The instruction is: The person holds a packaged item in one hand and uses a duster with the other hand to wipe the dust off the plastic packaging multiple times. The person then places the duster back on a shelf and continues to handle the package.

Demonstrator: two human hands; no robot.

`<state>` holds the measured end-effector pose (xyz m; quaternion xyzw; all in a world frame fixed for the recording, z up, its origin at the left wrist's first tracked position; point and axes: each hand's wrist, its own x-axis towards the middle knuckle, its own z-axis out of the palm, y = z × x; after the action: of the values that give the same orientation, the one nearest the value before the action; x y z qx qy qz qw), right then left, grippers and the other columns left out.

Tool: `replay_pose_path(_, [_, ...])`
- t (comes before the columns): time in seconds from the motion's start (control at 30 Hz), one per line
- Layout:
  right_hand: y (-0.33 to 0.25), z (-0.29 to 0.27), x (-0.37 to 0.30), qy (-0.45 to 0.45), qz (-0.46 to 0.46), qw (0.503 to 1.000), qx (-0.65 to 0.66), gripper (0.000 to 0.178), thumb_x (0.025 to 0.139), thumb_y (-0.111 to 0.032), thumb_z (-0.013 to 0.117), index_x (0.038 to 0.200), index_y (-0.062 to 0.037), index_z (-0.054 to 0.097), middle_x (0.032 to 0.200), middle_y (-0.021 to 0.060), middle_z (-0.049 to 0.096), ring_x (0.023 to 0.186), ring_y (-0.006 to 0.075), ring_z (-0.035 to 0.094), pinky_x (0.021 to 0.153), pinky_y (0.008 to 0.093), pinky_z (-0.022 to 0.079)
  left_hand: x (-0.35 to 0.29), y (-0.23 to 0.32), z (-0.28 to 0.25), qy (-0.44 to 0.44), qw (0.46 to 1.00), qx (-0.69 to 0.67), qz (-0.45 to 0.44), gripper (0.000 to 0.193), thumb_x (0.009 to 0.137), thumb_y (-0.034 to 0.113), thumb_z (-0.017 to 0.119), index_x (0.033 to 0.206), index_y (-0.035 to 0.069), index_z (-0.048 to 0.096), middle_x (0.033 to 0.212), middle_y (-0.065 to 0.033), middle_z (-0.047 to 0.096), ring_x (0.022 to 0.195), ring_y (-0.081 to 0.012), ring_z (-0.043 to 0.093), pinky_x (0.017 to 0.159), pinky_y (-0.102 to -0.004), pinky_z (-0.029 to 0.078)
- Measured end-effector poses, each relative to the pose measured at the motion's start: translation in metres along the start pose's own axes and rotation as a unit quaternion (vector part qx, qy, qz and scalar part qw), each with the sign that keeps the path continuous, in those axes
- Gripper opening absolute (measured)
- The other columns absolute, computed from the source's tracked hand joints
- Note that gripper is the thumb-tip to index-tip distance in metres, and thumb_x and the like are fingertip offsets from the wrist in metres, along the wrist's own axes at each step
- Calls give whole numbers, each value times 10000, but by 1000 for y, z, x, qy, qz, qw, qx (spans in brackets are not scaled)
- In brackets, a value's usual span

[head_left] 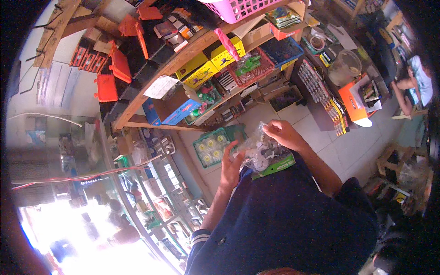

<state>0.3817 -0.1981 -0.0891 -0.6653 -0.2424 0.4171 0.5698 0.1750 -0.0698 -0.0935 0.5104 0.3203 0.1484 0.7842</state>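
In front of my torso is a clear plastic packet (257,158) with a green printed card strip along its lower edge. Whitish and grey small items sit inside; their kind is hard to make out. My right hand (283,134) pinches the packet's upper corner between thumb and fingers. Beside its left side is my left hand (232,161), slightly blurred, with fingers apart and curved toward the plastic. Just beyond that hand, on the tiled floor, stands a green basket (196,147) with several round, clear-wrapped items with yellow centres.
A wooden shelf (158,75) ahead carries yellow boxes (201,73), a red basket (263,71) and a blue tray (293,48). A pink basket (243,9) stands above. Glass shelving (156,201) lines the left. Another person (419,82) is at the far right, beyond stacked goods (323,94).
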Motion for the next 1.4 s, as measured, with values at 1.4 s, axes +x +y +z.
replay_pose_path(1.4, [-1,-28,17,-1,3,998,-64,218,859,-233,670,790,-27,648,721,8,618,675,77,538,614,267,413,37,26,15,-51,992,77,81,248,842,169,714,1034,34,637,892,-14,644,823,-102,592,685,-254,485])
